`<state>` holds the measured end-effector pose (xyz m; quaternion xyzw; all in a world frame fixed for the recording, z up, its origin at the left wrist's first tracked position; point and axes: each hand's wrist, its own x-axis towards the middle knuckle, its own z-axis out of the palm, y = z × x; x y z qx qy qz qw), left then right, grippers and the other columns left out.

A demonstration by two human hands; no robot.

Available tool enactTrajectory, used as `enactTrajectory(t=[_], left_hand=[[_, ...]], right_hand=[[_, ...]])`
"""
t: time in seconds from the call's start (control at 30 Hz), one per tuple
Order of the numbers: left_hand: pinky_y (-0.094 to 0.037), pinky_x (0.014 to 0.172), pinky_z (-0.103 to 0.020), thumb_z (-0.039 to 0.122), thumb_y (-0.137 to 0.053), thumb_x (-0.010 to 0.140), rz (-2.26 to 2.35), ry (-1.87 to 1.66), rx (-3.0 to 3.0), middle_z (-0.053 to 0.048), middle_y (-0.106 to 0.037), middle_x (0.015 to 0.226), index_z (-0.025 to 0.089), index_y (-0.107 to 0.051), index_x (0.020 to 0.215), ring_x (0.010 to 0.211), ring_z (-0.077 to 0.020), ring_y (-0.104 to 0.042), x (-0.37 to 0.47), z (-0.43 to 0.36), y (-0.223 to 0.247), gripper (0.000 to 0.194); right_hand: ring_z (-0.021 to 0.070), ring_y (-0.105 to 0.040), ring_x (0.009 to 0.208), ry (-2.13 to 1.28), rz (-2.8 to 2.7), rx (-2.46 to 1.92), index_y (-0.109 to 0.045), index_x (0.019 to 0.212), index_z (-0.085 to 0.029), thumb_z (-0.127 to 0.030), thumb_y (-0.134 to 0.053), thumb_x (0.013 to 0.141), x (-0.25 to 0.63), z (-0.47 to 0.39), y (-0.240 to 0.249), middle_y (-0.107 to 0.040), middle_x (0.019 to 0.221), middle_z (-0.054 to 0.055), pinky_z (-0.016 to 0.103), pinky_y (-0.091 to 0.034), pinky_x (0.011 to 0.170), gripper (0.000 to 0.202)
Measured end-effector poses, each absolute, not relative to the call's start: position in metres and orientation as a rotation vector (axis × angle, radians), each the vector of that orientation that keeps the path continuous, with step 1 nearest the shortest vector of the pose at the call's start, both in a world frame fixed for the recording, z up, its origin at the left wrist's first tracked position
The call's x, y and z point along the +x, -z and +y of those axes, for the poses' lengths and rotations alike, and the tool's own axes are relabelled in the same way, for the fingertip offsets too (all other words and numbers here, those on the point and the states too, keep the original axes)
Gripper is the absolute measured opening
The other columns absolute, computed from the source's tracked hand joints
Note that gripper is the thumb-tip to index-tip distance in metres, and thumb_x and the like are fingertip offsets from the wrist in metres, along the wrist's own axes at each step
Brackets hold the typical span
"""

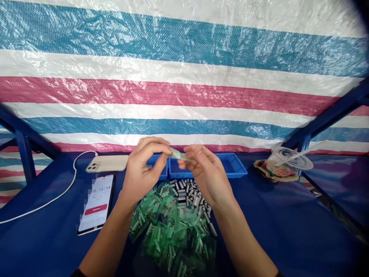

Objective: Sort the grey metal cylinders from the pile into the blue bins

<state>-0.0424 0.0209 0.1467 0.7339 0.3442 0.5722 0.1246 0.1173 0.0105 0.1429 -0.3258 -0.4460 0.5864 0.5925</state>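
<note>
Between both hands, above the blue table, stretches a small clear-green plastic bag (pixel 179 154). My left hand (pixel 145 165) pinches its left end between thumb and fingers. The fingers of my right hand (pixel 206 169) are closed on its right end; whether anything is inside the bag I cannot make out. Below lies a heap of green-tinted bags (pixel 170 231) with small metallic pieces inside. Loose short silvery and white cylinders (pixel 190 196) are spread behind and to the right of the heap, partly hidden by my right hand.
Two blue trays (pixel 238 165) stand behind the hands. On the left lie a phone showing a timer (pixel 96 204), a second phone (pixel 108 163) and a white cable (pixel 70 182). At the right, a plastic cup (pixel 281 161) rests in a brown holder. Striped sheeting (pixel 184 92) hangs behind.
</note>
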Motion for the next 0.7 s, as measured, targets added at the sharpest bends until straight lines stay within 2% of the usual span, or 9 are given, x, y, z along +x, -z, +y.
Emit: enactTrajectory(t=[0.07, 0.13, 0.23, 0.33, 0.4, 0.5, 0.6, 0.7], left_hand=[[-0.046, 0.091, -0.035, 0.014, -0.057, 0.083, 1.040, -1.635, 2.225, -0.004, -0.058, 0.106, 0.022, -0.065, 0.082, 0.103, -0.0188, -0.056, -0.042, 0.021, -0.147, 0.012], [-0.043, 0.096, -0.038, 0.014, -0.057, 0.082, 1.089, -1.563, 2.300, -0.004, -0.051, 0.117, 0.023, -0.066, 0.080, 0.115, -0.0206, -0.049, -0.042, 0.021, -0.146, 0.013], [-0.034, 0.106, -0.042, 0.018, -0.058, 0.083, 1.135, -1.407, 2.342, -0.005, -0.041, 0.128, 0.023, -0.066, 0.084, 0.126, -0.0232, -0.038, -0.045, 0.023, -0.145, 0.010], [-0.033, 0.107, -0.040, 0.027, -0.056, 0.086, 1.119, -1.230, 2.226, -0.007, -0.041, 0.129, 0.023, -0.065, 0.096, 0.128, -0.0236, -0.037, -0.051, 0.023, -0.145, 0.013], [-0.040, 0.100, -0.035, 0.035, -0.052, 0.089, 1.028, -1.138, 2.087, -0.008, -0.049, 0.122, 0.023, -0.063, 0.103, 0.121, -0.0226, -0.045, -0.054, 0.024, -0.144, 0.022], [-0.048, 0.077, -0.027, 0.043, -0.041, 0.093, 0.893, -1.138, 1.865, -0.006, -0.062, 0.099, 0.022, -0.062, 0.107, 0.091, -0.0169, -0.059, -0.054, 0.025, -0.141, 0.033], [-0.045, 0.062, -0.021, 0.037, -0.051, 0.090, 0.925, -1.216, 1.808, -0.001, -0.062, 0.081, 0.022, -0.063, 0.103, 0.070, -0.0121, -0.057, -0.051, 0.025, -0.138, 0.023], [-0.044, 0.062, -0.022, 0.023, -0.060, 0.085, 1.015, -1.360, 1.945, 0.001, -0.061, 0.078, 0.021, -0.062, 0.097, 0.067, -0.0105, -0.055, -0.049, 0.026, -0.138, 0.013]], right_hand=[[0.0105, -0.059, 0.071, -1.282, -1.028, -0.723, -0.062, 0.084, -0.023, -0.030, -0.068, 0.076, 0.117, 0.008, -0.145, -0.061, 0.079, -0.003, 0.025, -0.048, 0.070, 0.012], [0.0099, -0.058, 0.071, -1.228, -1.019, -0.706, -0.062, 0.092, -0.026, -0.021, -0.069, 0.073, 0.116, 0.008, -0.145, -0.060, 0.076, -0.005, 0.024, -0.048, 0.070, 0.021], [0.0116, -0.059, 0.074, -1.170, -1.014, -0.708, -0.061, 0.103, -0.028, -0.017, -0.066, 0.072, 0.115, 0.010, -0.141, -0.062, 0.078, -0.004, 0.027, -0.048, 0.073, 0.033], [0.0138, -0.060, 0.080, -1.045, -1.116, -0.728, -0.066, 0.095, -0.027, -0.017, -0.062, 0.077, 0.118, 0.013, -0.137, -0.065, 0.085, -0.001, 0.031, -0.048, 0.077, 0.021], [0.0158, -0.060, 0.086, -0.867, -1.241, -0.761, -0.069, 0.084, -0.026, -0.015, -0.058, 0.081, 0.120, 0.012, -0.136, -0.064, 0.089, 0.000, 0.033, -0.047, 0.080, 0.016], [0.0194, -0.055, 0.103, -0.567, -1.409, -0.839, -0.070, 0.074, -0.026, -0.011, -0.053, 0.082, 0.121, 0.009, -0.135, -0.059, 0.108, 0.002, 0.038, -0.043, 0.087, 0.024], [0.0198, -0.050, 0.111, -0.490, -1.437, -0.885, -0.070, 0.074, -0.026, -0.011, -0.050, 0.082, 0.116, 0.010, -0.131, -0.053, 0.115, 0.003, 0.038, -0.041, 0.090, 0.026], [0.0178, -0.054, 0.100, -0.621, -1.378, -0.910, -0.070, 0.076, -0.026, -0.016, -0.050, 0.084, 0.110, 0.015, -0.126, -0.054, 0.098, 0.003, 0.036, -0.043, 0.086, 0.024]])
